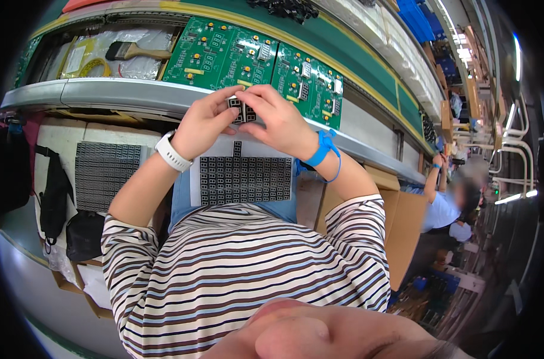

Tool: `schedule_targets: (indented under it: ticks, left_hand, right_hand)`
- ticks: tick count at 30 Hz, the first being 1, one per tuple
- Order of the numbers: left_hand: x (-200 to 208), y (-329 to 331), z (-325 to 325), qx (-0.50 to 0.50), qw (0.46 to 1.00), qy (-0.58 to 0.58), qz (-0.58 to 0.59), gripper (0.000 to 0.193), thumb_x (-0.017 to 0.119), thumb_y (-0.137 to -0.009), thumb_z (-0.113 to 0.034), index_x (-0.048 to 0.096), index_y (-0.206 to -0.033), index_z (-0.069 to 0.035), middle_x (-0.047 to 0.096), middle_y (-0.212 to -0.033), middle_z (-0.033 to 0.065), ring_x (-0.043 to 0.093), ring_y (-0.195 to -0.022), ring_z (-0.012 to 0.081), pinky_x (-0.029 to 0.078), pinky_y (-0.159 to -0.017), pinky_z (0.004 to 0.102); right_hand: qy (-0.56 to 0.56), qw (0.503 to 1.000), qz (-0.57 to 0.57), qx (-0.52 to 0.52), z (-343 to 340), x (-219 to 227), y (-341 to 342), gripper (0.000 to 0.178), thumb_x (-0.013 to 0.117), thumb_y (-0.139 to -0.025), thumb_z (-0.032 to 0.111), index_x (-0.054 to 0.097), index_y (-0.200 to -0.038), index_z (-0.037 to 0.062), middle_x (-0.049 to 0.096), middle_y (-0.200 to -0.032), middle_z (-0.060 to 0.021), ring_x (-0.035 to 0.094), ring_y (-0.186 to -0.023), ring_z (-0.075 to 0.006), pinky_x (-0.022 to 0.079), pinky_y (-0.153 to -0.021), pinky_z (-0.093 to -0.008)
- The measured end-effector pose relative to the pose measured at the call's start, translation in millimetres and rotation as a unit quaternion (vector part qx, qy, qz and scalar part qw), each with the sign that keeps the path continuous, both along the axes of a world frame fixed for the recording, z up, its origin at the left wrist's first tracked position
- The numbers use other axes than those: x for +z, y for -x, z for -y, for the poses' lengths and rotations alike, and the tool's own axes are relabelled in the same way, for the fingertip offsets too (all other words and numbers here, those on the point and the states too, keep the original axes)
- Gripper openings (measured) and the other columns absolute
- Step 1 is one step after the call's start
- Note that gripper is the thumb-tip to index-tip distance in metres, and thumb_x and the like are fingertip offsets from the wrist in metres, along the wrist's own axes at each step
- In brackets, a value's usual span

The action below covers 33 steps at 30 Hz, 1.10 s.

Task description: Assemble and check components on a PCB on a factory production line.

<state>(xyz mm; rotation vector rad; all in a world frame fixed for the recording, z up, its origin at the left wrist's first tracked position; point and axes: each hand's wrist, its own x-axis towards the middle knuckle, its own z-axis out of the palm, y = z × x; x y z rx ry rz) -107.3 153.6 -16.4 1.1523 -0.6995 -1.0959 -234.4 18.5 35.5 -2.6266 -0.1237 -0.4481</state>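
Note:
My left hand (205, 124) and my right hand (278, 118) meet at the near edge of the bench. Between their closed fingers are small black-and-white seven-segment displays (244, 112), held close together; fingers partly cover them. On my lap, just below, a white sheet (195, 188) bears a block of several rows of the same displays (245, 179), with a short column sticking out at its top. Beyond my hands lie green circuit boards (200, 52) in a row, some with displays and yellow parts on them.
A brush (137, 51) and a yellow tape roll (95, 68) lie in a tray at the left. Another block of displays (106, 175) rests beside my left arm. A cardboard box (400, 233) stands at my right. A green conveyor belt (338, 45) runs behind; another person (442, 209) sits farther right.

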Motion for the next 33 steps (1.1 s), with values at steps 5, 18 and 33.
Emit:
schedule_targets:
  ticks: [5,18,33]
  left_hand:
    - [-5,-24,21,0.111,0.977,0.049,0.176,0.04,0.054,-0.091,-0.007,0.048,-0.13,-0.003,0.063,-0.087,0.0055,0.061,-0.072,0.0102,0.049,-0.061,0.0224]
    - [-7,-33,27,0.128,0.85,0.007,0.511,0.044,0.059,-0.085,-0.014,0.05,-0.127,-0.008,0.065,-0.081,0.0127,0.063,-0.07,0.0291,0.05,-0.06,0.0379]
    - [-8,-33,27,0.102,0.834,-0.016,0.542,0.042,0.059,-0.084,-0.015,0.049,-0.124,-0.008,0.065,-0.078,0.0126,0.063,-0.065,0.0296,0.05,-0.056,0.0391]
  right_hand:
    - [-0.026,0.993,-0.071,-0.095,48,0,-19,0.051,0.073,-0.072,0.004,0.056,-0.121,0.0028,0.053,-0.109,-0.0124,0.059,-0.089,-0.0229,0.05,-0.078,-0.0313]
    - [0.017,0.965,-0.205,-0.159,71,-3,-40,0.04,0.074,-0.072,0.016,0.06,-0.106,0.0013,0.06,-0.101,-0.014,0.06,-0.093,-0.0291,0.049,-0.082,-0.0364]
    - [0.058,0.97,-0.191,-0.136,72,-5,-38,0.04,0.075,-0.071,0.013,0.061,-0.107,0.0022,0.061,-0.097,-0.0129,0.06,-0.092,-0.0273,0.049,-0.081,-0.0342]
